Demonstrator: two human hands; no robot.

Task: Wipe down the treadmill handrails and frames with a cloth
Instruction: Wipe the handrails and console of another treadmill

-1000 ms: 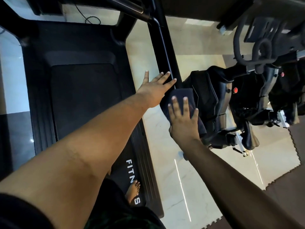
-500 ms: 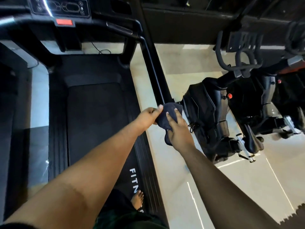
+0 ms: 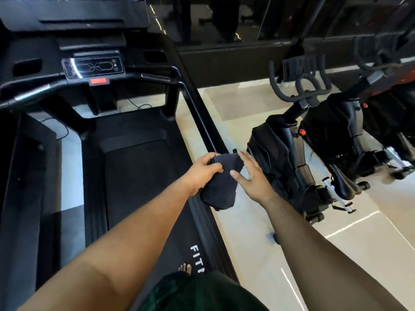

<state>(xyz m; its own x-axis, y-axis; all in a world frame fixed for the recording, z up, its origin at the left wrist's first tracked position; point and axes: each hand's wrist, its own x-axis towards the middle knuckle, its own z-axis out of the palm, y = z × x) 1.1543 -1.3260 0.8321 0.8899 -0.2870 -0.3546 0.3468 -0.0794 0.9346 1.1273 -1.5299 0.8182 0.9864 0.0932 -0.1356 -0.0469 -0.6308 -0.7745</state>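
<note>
A dark cloth hangs bunched at the near end of the treadmill's right handrail. My left hand grips the cloth's upper left part with curled fingers. My right hand lies against the cloth's right side with fingers spread and straight, thumb touching the fabric. The black handrail runs from the cloth up to the console. The treadmill belt and side frame lie below.
A black exercise bike stands close to the right of the handrail, with a second machine beyond it. Pale tiled floor lies between treadmill and bike. My bare foot rests on the treadmill's side rail.
The view has tilted up, so the console now shows. My left hand went from flat on the rail to gripping the cloth. My right hand's fingers have opened off it.
</note>
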